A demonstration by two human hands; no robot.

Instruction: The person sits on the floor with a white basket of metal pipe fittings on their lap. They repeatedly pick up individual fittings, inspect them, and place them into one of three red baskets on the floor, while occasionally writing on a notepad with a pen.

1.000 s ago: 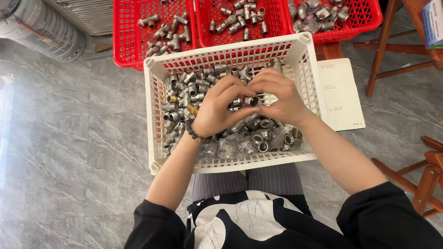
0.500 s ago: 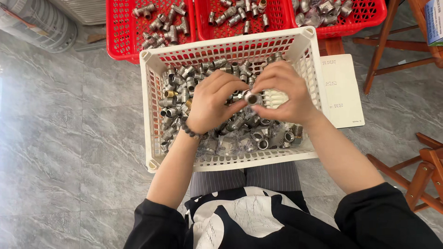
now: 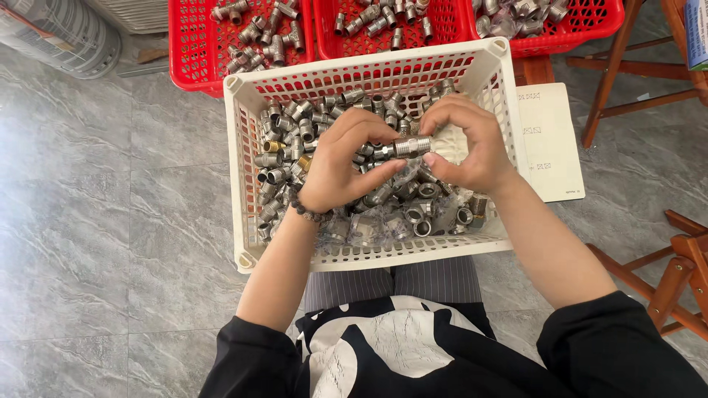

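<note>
In the head view, both hands meet over the middle of a white slatted basket (image 3: 237,184) that rests on the person's lap and is heaped with small metal pipe fittings (image 3: 284,158). The left hand (image 3: 341,166) and the right hand (image 3: 466,144) pinch opposite ends of one short threaded metal fitting (image 3: 402,148), held level between the fingertips just above the heap. The left fingers curl round its narrower end; the right thumb and forefinger close on the wider, knurled end.

Compared with a second ago, the hands sit slightly further apart and the held fitting shows more plainly between them, where before the fingers covered it. The basket lies a little lower in the picture, and less of the red baskets (image 3: 193,51) behind it is seen. A white sheet of paper (image 3: 549,140) stays beside the basket's right wall, on the grey tiled floor (image 3: 110,243), with wooden stool legs (image 3: 667,284) at the right.
</note>
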